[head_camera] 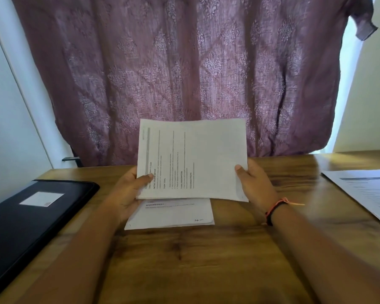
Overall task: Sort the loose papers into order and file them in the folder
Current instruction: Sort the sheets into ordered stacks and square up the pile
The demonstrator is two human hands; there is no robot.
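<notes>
Above wooden table (184, 264), left hand (127, 194) and right hand (256, 183) pinch printed sheets (208, 152) — text sideways.

Left hand (127, 191), right hand (255, 183): grips on papers (204, 154)

I can read sideways headings on the held sheet (206, 154): INITIAL SCENE SETUP, TASK GOAL, TASK DESCRIPTION, REQUIRED PROPS. The lower sheet (173, 216) on the bench (184, 260) shows REQUIRED PROPS; its finer print is blurred.

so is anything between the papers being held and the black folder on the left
Nothing visible lies on the table between the held papers and the folder. The folder is closed, though, so its cover blocks filing.
</notes>
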